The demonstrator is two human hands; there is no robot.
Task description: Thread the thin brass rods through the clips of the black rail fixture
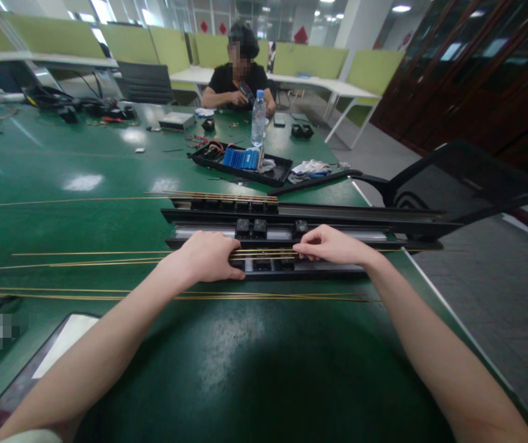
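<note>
My left hand (206, 255) is clamped over the nearest black channel rail (273, 276), thumb on its front wall and fingers over the back one. Thin brass-coloured rods (264, 253) run lengthwise through this rail, under my left hand and out to the left. My right hand (326, 244) pinches at the rods with thumb and forefinger, farther right on the same rail. Small black blocks (262, 264) sit inside the rail between my hands. Behind it, a second black channel rail (208, 234) holds several more black blocks (259, 228).
More rods (273, 296) lie in front of the rails. Beyond them stands a black tray (282, 169) with blue parts, beside gloves (310, 170) and a water bottle (258, 120). A person (245, 77) sits across the table. A black chair (471, 178) is at right.
</note>
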